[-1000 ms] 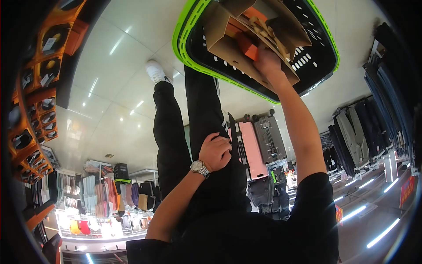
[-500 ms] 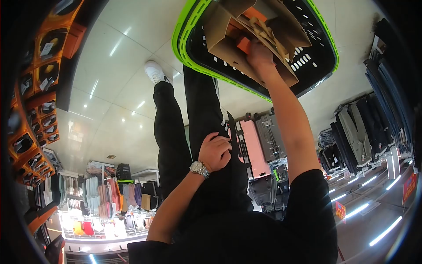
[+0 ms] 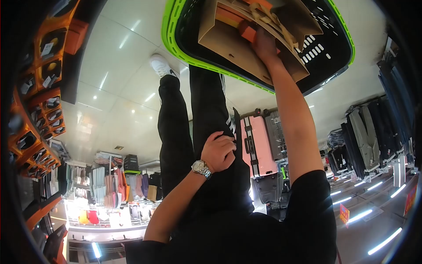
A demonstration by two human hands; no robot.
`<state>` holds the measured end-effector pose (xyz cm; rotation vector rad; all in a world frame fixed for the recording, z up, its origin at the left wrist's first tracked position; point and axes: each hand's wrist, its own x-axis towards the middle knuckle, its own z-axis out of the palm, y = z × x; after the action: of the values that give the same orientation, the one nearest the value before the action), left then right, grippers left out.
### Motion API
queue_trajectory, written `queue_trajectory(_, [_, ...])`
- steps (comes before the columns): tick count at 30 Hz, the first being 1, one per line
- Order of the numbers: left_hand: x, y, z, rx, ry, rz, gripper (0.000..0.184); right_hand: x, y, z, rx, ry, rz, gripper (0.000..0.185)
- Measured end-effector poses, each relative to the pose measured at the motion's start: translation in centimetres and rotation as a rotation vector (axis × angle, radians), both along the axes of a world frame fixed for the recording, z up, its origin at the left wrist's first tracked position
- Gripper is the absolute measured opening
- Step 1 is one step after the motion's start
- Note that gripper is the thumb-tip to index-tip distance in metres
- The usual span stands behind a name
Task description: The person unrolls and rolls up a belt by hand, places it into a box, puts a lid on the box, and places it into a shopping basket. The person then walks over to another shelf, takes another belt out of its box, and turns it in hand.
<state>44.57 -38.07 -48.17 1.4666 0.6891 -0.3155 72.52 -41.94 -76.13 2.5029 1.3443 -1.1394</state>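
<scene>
My right hand [image 3: 265,46] reaches down into a brown paper bag [image 3: 233,48], fingers closed around a small orange box [image 3: 247,31]. Part of the hand and box is hidden in shadow and by the bag's walls. More orange shows inside the bag beside it, and twisted tan handles [image 3: 270,20] lie across the opening. The bag sits in a black shopping basket with a bright green rim [image 3: 169,35]. Loosely bent, my left hand [image 3: 218,152] rests on my black-trousered thigh and holds nothing. A metal watch [image 3: 200,168] is on that wrist.
Pink and grey suitcases [image 3: 256,147] stand beside my leg. Hanging trousers [image 3: 362,132] line the right side. Orange shelving with dark packaged goods [image 3: 50,70] runs along the left. Clothes racks [image 3: 116,185] stand behind me. Pale glossy tiles [image 3: 118,83] make up the floor.
The view has shifted slightly, so the basket appears larger and a little higher. My right hand and the orange box have moved slightly within the bag. My left hand stays on the thigh.
</scene>
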Motion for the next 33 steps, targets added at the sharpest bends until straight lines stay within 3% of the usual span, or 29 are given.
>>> queue_trajectory(2, [0.4,0.2,-0.1,0.002,0.001,-0.024,0.006,-0.3,0.4,0.1,0.056,-0.060,0.023,0.060])
queue_trajectory(4, [0.5,0.4,0.3,-0.006,-0.003,-0.049,0.006,0.2,2.0,2.6,-0.193,-0.006,0.007,0.056])
queue_trajectory(5, [0.5,0.4,0.2,-0.011,0.006,-0.048,0.006,0.3,1.3,2.0,-0.190,-0.009,0.000,0.056])
queue_trajectory(8, [0.6,0.5,0.3,-0.017,0.027,-0.050,0.005,-0.3,-0.7,0.4,-0.043,-0.282,-0.025,0.039])
queue_trajectory(11, [1.0,0.9,0.2,-0.027,0.040,-0.066,0.006,0.0,-0.5,0.0,0.088,-0.197,-0.167,0.033])
queue_trajectory(18, [1.5,1.8,-0.1,-0.024,0.032,-0.055,0.008,-1.3,-1.3,-1.1,0.105,-0.214,-0.223,0.034])
queue_trajectory(21, [1.9,2.3,-0.1,-0.029,0.039,-0.053,0.009,-0.6,1.6,2.9,0.006,-0.222,-0.077,0.035])
queue_trajectory(24, [2.0,2.4,0.0,-0.022,0.040,-0.068,0.011,-0.2,-1.0,-0.5,0.244,-0.062,-0.200,0.034])
queue_trajectory(31, [2.6,2.4,-0.2,-0.005,0.037,-0.097,0.009,-1.3,-3.0,-4.2,0.245,-0.170,-0.225,0.037])
queue_trajectory(33, [2.5,2.3,-0.3,-0.003,0.036,-0.111,0.009,-1.5,-3.1,-4.8,0.201,-0.074,-0.258,0.038])
